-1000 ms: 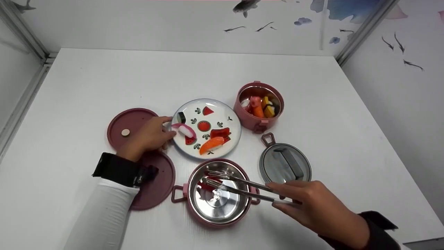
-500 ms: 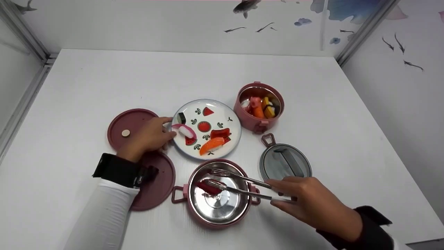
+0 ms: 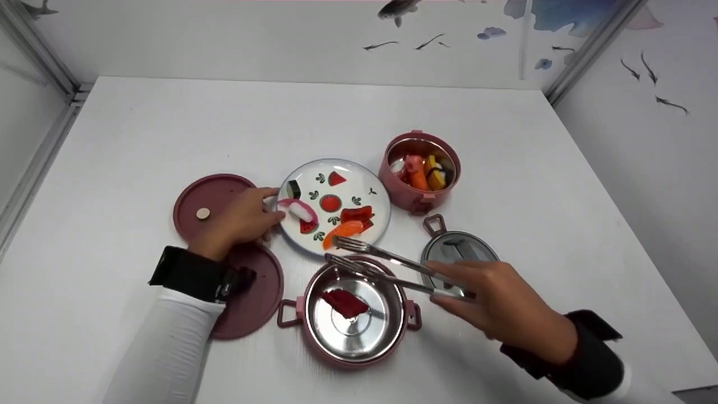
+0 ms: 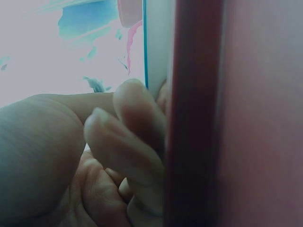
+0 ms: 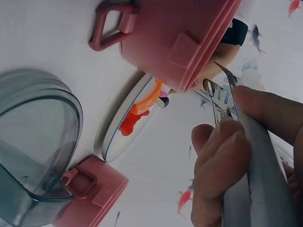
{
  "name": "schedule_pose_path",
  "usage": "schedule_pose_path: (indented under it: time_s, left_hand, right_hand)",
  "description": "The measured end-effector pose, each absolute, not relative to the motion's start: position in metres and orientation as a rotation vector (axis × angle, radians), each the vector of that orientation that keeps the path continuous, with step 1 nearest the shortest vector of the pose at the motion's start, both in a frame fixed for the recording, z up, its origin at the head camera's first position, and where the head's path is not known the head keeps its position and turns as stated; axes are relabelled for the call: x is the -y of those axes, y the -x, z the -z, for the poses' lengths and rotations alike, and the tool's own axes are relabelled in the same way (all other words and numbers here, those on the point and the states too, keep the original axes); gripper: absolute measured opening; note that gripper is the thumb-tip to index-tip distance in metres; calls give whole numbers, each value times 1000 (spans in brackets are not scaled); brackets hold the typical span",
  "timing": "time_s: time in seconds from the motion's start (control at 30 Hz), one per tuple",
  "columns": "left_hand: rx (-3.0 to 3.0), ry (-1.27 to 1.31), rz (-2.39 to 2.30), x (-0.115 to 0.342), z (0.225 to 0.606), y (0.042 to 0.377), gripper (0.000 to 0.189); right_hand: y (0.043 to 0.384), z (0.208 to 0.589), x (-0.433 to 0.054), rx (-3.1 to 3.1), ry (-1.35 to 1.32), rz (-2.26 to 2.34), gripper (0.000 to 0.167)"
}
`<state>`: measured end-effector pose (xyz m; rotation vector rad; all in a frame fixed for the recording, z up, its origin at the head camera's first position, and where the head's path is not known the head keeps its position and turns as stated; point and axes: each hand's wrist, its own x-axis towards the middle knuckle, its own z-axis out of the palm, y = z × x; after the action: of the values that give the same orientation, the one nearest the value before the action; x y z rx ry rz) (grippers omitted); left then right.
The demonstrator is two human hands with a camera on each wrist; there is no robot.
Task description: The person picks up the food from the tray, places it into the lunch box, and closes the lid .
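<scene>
My right hand (image 3: 493, 303) holds metal tongs (image 3: 387, 269) with fork-shaped ends. The tong ends are apart, with nothing between them, over the far rim of a pink two-handled pot (image 3: 359, 342). Inside that steel-lined pot lies a dark red toy food piece (image 3: 345, 303). My left hand (image 3: 241, 219) grips the left rim of a white plate (image 3: 353, 174) printed with watermelons. On the plate are an orange-topped sushi piece (image 3: 345, 229), a red piece (image 3: 357, 214), a pink-and-white piece (image 3: 302, 211) and a dark-edged roll (image 3: 293, 189). The tong ends partly cover the orange one.
A second pink pot (image 3: 412, 191) with several toy food pieces stands behind the plate at right. A grey see-through lid (image 3: 457, 247) lies right of the plate, partly behind my right hand. Two maroon round lids (image 3: 202, 191) lie under and beside my left arm.
The tongs have risen from inside the front pot and moved away from me towards the plate. The red piece stays in the pot, let go. My left hand has not moved.
</scene>
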<state>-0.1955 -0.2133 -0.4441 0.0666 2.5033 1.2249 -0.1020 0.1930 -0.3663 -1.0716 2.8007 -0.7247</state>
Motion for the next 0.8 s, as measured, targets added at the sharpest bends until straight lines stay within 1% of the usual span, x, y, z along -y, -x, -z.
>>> schedule_pose_path:
  time_s: [0.2, 0.4, 0.6, 0.8]
  left_hand:
    - [-2529, -111, -1232, 215, 443, 195, 57]
    - [-2511, -136, -1272, 215, 443, 196, 57]
    - [-2492, -121, -1269, 216, 442, 196, 58]
    - [-2488, -132, -1291, 216, 444, 195, 58]
  right_hand:
    - [138, 369, -173, -2823, 1098, 696, 42]
    - [169, 380, -155, -2801, 1026, 692, 40]
    - [185, 385, -137, -2739, 940, 666, 41]
    - [190, 389, -121, -2731, 961, 615, 40]
